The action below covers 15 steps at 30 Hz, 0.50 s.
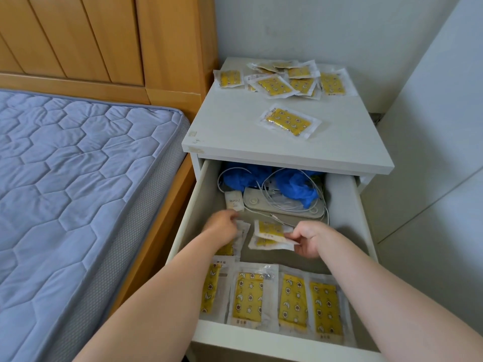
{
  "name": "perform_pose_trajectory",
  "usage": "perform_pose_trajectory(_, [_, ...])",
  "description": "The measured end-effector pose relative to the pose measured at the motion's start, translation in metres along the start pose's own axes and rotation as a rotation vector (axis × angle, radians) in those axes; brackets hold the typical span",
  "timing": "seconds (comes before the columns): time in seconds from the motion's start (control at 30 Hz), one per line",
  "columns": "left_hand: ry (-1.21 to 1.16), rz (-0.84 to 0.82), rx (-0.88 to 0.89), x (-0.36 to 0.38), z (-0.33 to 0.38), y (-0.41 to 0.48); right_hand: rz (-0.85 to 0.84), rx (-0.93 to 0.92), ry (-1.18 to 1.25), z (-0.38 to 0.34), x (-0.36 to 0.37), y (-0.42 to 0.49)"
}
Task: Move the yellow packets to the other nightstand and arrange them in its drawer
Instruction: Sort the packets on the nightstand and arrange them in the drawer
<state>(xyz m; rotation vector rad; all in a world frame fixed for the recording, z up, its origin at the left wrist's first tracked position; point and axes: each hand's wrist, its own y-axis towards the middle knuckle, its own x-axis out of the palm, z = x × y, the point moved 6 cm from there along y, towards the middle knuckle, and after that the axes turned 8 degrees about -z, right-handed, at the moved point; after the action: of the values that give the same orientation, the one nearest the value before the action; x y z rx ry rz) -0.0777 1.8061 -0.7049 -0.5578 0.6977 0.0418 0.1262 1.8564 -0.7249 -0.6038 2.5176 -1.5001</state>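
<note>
The white nightstand (235,126) has its drawer (345,205) pulled out. Several yellow packets (294,300) lie in a neat row along the drawer's front. Both hands are inside the drawer, behind that row. My left hand (222,226) rests on a small stack of packets (241,235) at the left. My right hand (309,239) pinches yellow packets (269,232) at mid-drawer. More yellow packets (287,79) lie scattered at the back of the nightstand top, and one packet (288,121) lies apart nearer the front.
At the drawer's back lie blue gloves (295,186), a white cable (266,189), a flat beige device (282,205) and a small white tube (234,201). A bed with a blue quilted mattress (78,178) stands at the left, a white wall (431,152) at the right.
</note>
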Motion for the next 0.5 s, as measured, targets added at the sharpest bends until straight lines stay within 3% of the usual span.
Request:
perform_pose_trajectory(0.17, [0.455,-0.094,0.082,0.023,-0.002,0.018,-0.028,0.097,-0.126,0.014,-0.001,0.016])
perform_pose_trajectory(0.3, [0.634,-0.108,0.124,0.025,-0.005,0.024,0.148,-0.017,-0.152,0.017,-0.012,0.039])
perform_pose_trajectory(0.5, [0.761,-0.130,0.127,0.026,-0.007,0.029,0.382,-0.197,-0.605,0.001,-0.005,0.033])
